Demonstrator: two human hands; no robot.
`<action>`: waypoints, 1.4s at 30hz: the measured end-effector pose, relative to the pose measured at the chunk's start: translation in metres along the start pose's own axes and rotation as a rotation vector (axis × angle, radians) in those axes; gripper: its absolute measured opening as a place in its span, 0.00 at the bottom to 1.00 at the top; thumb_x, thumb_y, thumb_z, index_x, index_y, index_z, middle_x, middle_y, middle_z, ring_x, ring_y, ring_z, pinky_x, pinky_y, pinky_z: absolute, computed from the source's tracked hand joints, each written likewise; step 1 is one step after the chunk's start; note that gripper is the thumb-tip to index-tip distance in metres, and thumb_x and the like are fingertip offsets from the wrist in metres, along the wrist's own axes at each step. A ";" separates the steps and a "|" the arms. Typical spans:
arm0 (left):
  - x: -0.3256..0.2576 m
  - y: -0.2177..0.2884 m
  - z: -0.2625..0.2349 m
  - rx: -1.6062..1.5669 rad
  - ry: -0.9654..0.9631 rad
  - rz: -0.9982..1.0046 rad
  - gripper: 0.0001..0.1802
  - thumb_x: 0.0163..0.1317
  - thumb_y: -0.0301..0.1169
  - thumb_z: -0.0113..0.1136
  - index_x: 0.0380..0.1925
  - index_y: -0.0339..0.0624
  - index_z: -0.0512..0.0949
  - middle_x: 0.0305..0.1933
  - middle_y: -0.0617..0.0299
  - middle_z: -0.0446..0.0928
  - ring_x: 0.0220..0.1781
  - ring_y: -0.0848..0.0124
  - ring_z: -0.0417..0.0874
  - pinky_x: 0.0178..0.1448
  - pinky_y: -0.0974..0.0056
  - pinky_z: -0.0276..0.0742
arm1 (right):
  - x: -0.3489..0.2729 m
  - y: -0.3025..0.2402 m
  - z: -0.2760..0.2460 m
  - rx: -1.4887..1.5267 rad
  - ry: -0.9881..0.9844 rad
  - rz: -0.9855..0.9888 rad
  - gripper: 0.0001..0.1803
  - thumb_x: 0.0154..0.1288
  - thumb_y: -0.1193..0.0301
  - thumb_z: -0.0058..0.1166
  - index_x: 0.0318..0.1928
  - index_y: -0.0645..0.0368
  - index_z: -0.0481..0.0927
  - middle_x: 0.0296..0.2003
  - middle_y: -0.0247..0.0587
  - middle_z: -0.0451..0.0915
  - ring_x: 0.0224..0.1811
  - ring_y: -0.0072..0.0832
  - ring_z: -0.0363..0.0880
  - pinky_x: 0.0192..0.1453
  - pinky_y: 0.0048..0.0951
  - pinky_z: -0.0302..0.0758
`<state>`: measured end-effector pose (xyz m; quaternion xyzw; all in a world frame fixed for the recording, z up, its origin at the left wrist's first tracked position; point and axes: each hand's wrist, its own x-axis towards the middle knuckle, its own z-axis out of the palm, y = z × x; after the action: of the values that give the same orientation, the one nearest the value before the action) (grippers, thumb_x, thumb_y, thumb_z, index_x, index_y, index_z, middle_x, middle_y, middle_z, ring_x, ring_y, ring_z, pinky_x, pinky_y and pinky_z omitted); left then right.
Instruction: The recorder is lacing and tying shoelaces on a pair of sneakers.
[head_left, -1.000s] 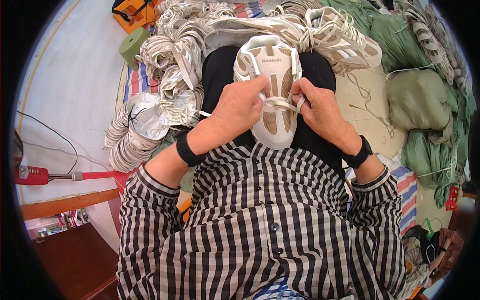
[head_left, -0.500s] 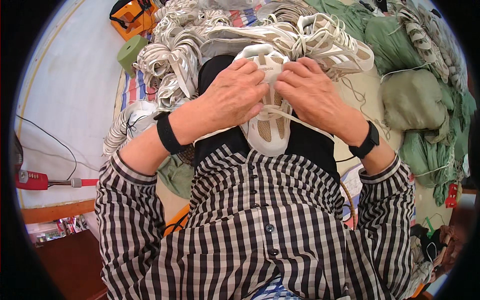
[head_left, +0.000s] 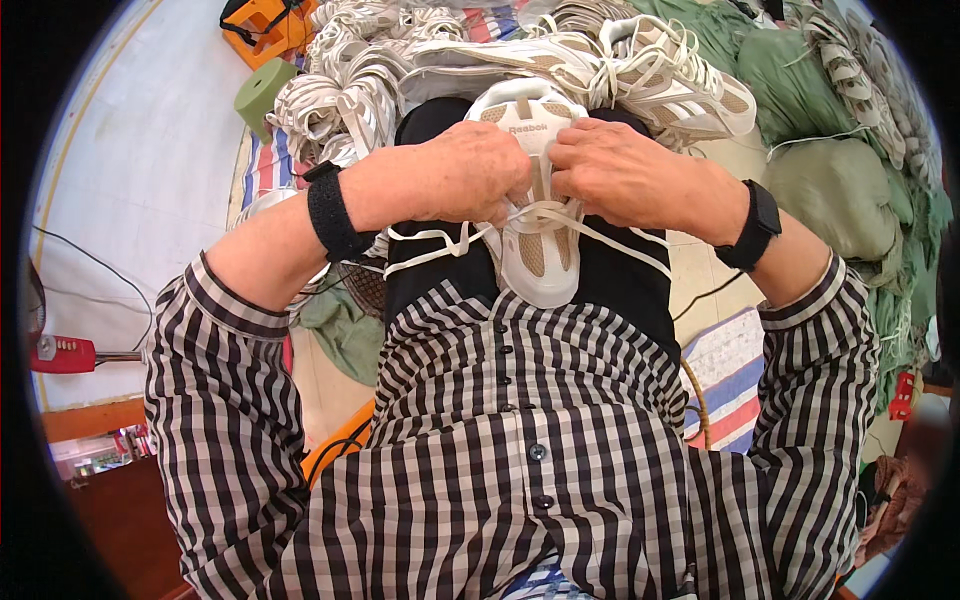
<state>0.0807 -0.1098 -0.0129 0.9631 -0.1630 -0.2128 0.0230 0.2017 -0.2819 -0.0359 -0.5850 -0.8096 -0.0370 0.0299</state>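
A white and beige sneaker (head_left: 540,275) rests on my black-trousered lap, its toe toward me and its padded tongue standing up at the far end. My left hand (head_left: 450,175) is closed at the left eyelet edge, with its fingers curled and partly hidden. On the opposite edge, my right hand (head_left: 625,180) pinches beside the tongue. Whether a lace is also caught in the fingertips cannot be made out. The cream shoelace (head_left: 545,212) crosses over the front of the opening, and loose lengths trail to both sides across my thighs.
Just beyond my knees lie more laced sneakers (head_left: 680,85). Bundles of pale shoe parts (head_left: 345,105) are heaped at the far left, near a green roll (head_left: 265,92) and an orange stool (head_left: 265,30). Stuffed green sacks (head_left: 835,195) fill the right side.
Both hands have slid from the upper tongue toward the toe, down to the lowest eyelets. My elbows have spread outward, and loose lace now shows on my left thigh.
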 end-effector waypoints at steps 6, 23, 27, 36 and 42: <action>-0.007 -0.012 0.023 0.072 0.298 0.215 0.12 0.46 0.35 0.71 0.26 0.41 0.80 0.30 0.58 0.78 0.42 0.56 0.79 0.49 0.55 0.72 | 0.001 0.004 0.008 -0.032 0.060 -0.031 0.04 0.50 0.75 0.57 0.29 0.60 0.80 0.32 0.40 0.78 0.44 0.37 0.77 0.52 0.35 0.74; 0.004 0.008 0.034 0.112 0.332 -0.091 0.12 0.52 0.33 0.56 0.17 0.38 0.80 0.26 0.49 0.80 0.34 0.53 0.80 0.47 0.54 0.70 | 0.016 -0.013 0.017 -0.017 -0.045 0.311 0.05 0.43 0.75 0.57 0.24 0.63 0.83 0.27 0.50 0.80 0.38 0.44 0.79 0.54 0.43 0.70; 0.004 0.015 0.029 0.001 0.336 -0.209 0.12 0.50 0.33 0.55 0.17 0.35 0.80 0.25 0.46 0.80 0.33 0.50 0.81 0.48 0.53 0.69 | 0.021 -0.016 0.018 0.035 -0.011 0.394 0.05 0.43 0.76 0.57 0.23 0.65 0.82 0.27 0.52 0.80 0.38 0.45 0.79 0.53 0.46 0.69; 0.011 0.012 0.033 -0.178 0.350 -0.333 0.11 0.48 0.33 0.56 0.22 0.39 0.84 0.26 0.45 0.81 0.33 0.49 0.82 0.49 0.51 0.68 | 0.015 -0.012 0.021 0.457 0.281 0.502 0.07 0.62 0.69 0.51 0.31 0.60 0.77 0.27 0.47 0.77 0.36 0.46 0.76 0.45 0.42 0.69; 0.013 0.024 0.038 -0.671 0.598 -0.283 0.10 0.58 0.30 0.54 0.31 0.36 0.81 0.29 0.46 0.80 0.31 0.49 0.80 0.42 0.52 0.74 | 0.011 -0.006 0.022 0.474 0.574 0.464 0.09 0.68 0.68 0.46 0.36 0.62 0.74 0.27 0.47 0.78 0.30 0.45 0.80 0.36 0.42 0.74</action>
<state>0.0685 -0.1357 -0.0502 0.9343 0.0615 0.0318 0.3497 0.1927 -0.2710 -0.0565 -0.6943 -0.6018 -0.0037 0.3947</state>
